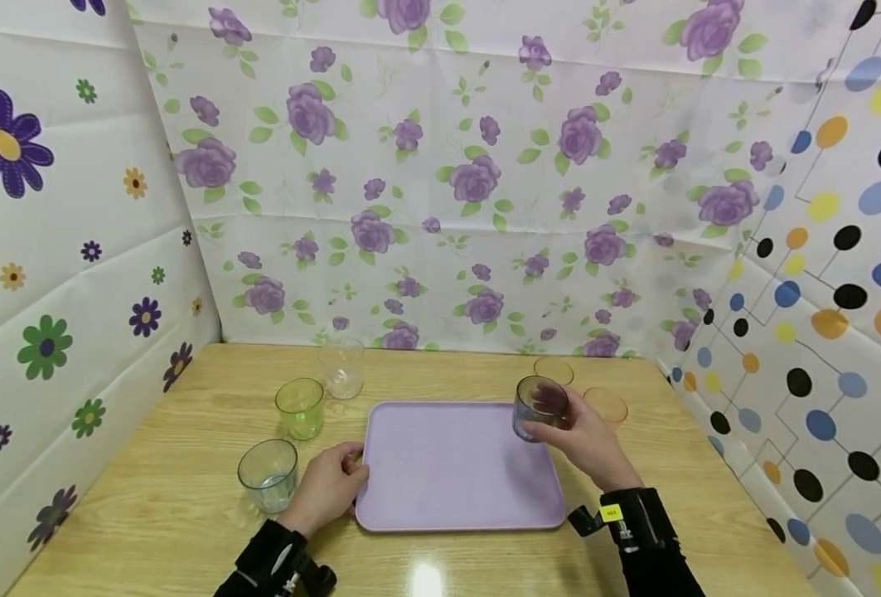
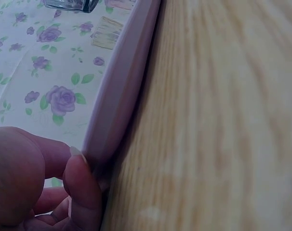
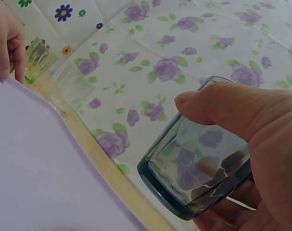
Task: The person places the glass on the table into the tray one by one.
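A lilac tray (image 1: 440,489) lies flat on the wooden table (image 1: 186,514). My right hand (image 1: 578,435) grips a dark grey glass (image 1: 535,408) and holds it over the tray's far right corner; in the right wrist view the grey glass (image 3: 194,168) hangs above the tray (image 3: 35,163) with thumb and fingers curled round it. My left hand (image 1: 328,485) holds the tray's left edge, fingers curled against the rim (image 2: 122,86).
Left of the tray stand a blue-grey glass (image 1: 268,474), a green glass (image 1: 300,408) and a clear glass (image 1: 341,367). Two orange glasses (image 1: 607,406) (image 1: 554,370) stand behind the right hand. Patterned cloth walls (image 1: 440,182) enclose the table on three sides.
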A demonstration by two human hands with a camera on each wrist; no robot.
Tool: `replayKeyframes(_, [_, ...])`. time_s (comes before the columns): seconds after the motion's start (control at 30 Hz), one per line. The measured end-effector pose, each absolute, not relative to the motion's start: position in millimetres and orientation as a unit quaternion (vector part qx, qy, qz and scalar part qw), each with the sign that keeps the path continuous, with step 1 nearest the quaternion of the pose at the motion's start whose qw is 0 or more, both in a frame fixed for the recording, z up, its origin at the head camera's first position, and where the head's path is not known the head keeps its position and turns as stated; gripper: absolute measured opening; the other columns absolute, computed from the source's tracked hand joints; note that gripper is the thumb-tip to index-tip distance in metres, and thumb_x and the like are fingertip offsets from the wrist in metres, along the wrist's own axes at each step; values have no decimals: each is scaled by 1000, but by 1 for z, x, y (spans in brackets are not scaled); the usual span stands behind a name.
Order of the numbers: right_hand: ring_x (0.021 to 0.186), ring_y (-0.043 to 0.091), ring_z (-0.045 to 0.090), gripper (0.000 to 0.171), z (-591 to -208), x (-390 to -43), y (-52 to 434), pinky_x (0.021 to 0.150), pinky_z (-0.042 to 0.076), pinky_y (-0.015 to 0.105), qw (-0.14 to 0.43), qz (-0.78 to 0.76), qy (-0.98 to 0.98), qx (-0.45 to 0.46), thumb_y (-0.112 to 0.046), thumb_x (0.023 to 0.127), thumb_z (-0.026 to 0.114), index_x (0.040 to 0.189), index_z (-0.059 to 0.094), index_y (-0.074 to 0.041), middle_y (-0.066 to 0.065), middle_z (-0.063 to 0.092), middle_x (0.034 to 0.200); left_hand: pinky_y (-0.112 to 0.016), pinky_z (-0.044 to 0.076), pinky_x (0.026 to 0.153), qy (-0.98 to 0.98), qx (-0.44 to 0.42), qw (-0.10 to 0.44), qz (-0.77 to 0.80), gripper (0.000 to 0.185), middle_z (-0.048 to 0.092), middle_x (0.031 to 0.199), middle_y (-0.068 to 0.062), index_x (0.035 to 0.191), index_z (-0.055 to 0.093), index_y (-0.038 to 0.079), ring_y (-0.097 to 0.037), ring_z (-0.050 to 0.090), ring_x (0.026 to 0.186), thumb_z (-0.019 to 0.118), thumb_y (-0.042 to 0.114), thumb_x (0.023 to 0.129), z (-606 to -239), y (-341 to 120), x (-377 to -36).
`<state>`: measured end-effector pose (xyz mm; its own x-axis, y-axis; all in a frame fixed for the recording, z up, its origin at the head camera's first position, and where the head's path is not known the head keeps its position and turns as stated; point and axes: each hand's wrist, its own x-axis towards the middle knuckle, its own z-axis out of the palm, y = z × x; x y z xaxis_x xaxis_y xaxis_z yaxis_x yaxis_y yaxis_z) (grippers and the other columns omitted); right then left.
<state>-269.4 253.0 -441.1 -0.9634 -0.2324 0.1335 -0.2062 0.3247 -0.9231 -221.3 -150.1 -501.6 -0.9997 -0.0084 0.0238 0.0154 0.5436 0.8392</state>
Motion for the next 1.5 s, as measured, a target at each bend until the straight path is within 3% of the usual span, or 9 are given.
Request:
replayKeyframes(0.9, [152,39,52,79,-446,-288,218,105,57,19,48,-600,786,-141,-18,97,85,164,43,-9,22,52,163,-26,51,45,-874,-1,9,-485,46,60,84,-5,144,64,-10,-14,60,54,67,7,101,-503,-151,-222])
replayKeyframes(1.5, [145,34,58,78,-454,-299,190,110,56,25,57,-607,780,-139,-16,97,85,163,45,-8,23,53,163,-25,49,44,-876,-4,15,-483,46,60,83,-4,143,65,-9,-13,59,52,66,6,100,-502,-151,-221])
